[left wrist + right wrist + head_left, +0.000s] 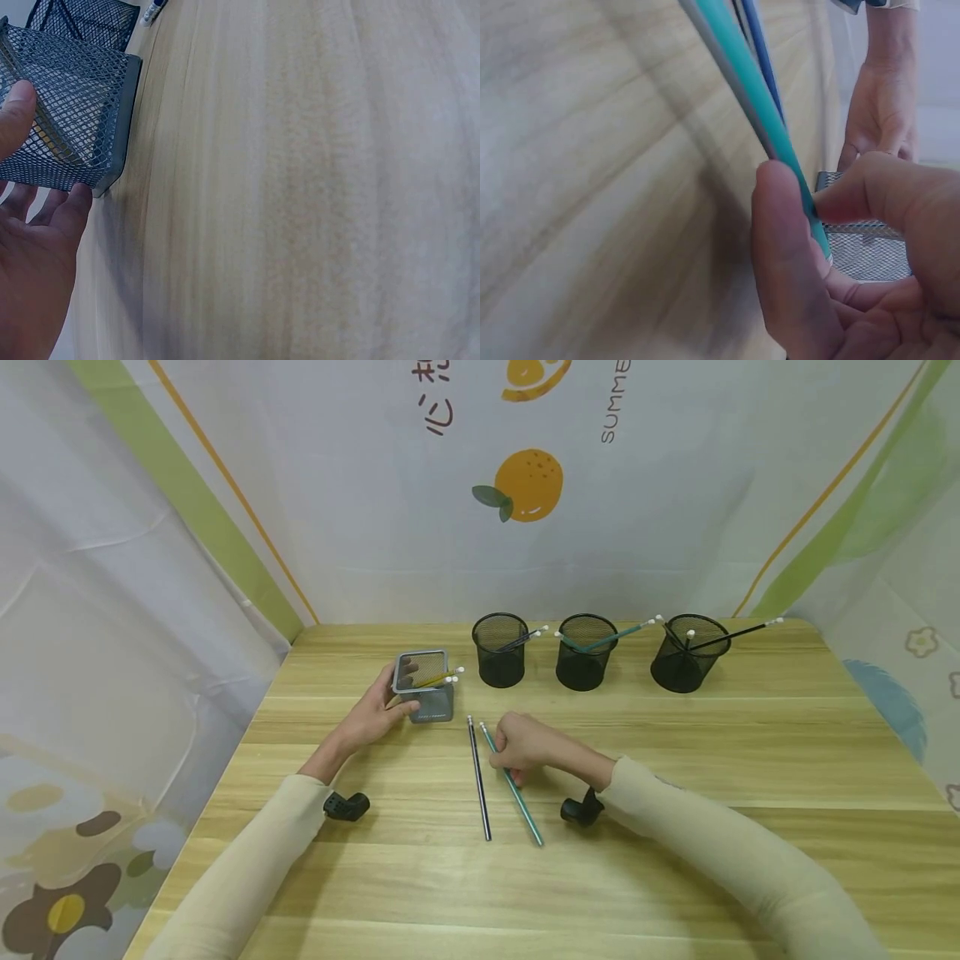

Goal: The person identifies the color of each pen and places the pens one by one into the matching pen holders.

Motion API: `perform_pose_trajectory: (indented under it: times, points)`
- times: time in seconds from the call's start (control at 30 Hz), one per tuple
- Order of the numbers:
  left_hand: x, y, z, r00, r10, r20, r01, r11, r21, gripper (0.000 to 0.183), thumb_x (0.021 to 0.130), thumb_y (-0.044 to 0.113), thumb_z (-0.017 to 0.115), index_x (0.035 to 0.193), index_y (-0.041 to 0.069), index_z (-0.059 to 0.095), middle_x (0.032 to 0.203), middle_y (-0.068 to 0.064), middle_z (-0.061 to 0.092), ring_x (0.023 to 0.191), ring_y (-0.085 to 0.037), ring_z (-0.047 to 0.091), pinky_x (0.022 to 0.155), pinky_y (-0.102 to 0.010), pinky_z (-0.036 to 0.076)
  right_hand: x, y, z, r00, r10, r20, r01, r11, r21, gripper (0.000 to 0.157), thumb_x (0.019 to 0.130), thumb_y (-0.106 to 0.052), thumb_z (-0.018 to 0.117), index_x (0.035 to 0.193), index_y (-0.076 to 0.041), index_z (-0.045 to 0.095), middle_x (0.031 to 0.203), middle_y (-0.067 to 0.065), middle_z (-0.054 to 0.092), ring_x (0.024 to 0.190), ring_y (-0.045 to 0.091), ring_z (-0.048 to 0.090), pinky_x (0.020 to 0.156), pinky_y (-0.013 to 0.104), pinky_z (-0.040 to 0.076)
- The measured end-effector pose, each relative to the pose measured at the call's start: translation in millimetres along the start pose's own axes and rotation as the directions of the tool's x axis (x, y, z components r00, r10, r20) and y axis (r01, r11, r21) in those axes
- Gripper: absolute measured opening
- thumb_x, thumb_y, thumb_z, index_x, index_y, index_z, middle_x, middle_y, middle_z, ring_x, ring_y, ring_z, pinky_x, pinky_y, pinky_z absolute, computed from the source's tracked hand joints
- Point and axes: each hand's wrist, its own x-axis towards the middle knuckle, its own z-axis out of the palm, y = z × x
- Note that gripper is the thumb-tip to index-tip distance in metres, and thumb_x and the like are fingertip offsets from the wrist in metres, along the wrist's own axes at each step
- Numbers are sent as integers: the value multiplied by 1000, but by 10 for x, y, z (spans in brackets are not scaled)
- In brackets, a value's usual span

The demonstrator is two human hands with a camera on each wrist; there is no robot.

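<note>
My left hand (371, 714) grips a square grey mesh pen holder (431, 706), thumb on the front and fingers around the far side. Yellow pencils (435, 678) with white eraser ends lean inside it. In the left wrist view the mesh holder (75, 97) stands beside the thumb. My right hand (528, 743) pinches a teal pencil (527, 814) between thumb and fingers. The right wrist view has this teal pencil (742, 75) slanting above the tabletop, its shadow below. A dark blue pencil (480, 785) lies on the table just left of it.
Three round black mesh pen holders stand along the back: the left one (501, 672) with dark pencils, the middle one (581, 675) with teal pencils, the right one (675, 672) with black pencils. A patterned curtain (420, 543) hangs behind the wooden table (750, 860).
</note>
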Motion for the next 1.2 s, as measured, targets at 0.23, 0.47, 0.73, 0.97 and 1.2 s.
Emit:
perform_pose_trajectory:
  times: [0.23, 0.47, 0.73, 0.97, 1.2]
  points:
    - [-1, 2, -1, 1000, 0, 1, 0, 1000, 1, 70, 101, -1, 60, 158, 1, 19, 160, -22, 27, 147, -44, 23, 119, -60, 17, -109, -5, -60, 998, -66, 12, 66, 997, 44, 12, 93, 2, 63, 82, -2, 62, 57, 7, 64, 50, 20, 67, 49, 27, 57]
    - [-4, -5, -3, 1000, 1, 1, -1, 1000, -5, 71, 101, -1, 60, 158, 1, 19, 160, -22, 27, 147, -44, 23, 118, -61, 17, -193, -6, -136, 994, -113, -11, 113, 984, 139, 6, 95, 4, 60, 90, 0, 59, 64, 9, 64, 52, 23, 68, 54, 36, 61]
    - [5, -15, -1, 1000, 4, -1, -4, 1000, -1, 70, 101, -2, 60, 158, 0, 19, 160, -21, 28, 147, -44, 23, 118, -61, 17, -273, -26, -268, 981, -172, -88, 189, 950, 250, 3, 97, 3, 58, 99, 5, 57, 75, 13, 63, 58, 27, 68, 61, 47, 62]
    - [-2, -23, -3, 1000, 4, -4, -4, 1000, -7, 70, 101, -2, 60, 158, 0, 20, 160, -21, 28, 147, -43, 23, 118, -61, 17, -341, -26, -424, 965, -217, -146, 255, 904, 344, 7, 100, 1, 57, 103, 7, 56, 86, 17, 62, 67, 31, 68, 70, 55, 61]
    - [0, -12, -1, 1000, 7, 0, -7, 1000, -1, 70, 101, -1, 60, 158, 3, 20, 160, -21, 28, 147, -43, 23, 118, -61, 18, -398, -40, -541, 956, -228, -186, 284, 882, 377, 9, 102, 0, 57, 106, 8, 55, 88, 19, 61, 70, 30, 68, 74, 58, 60]
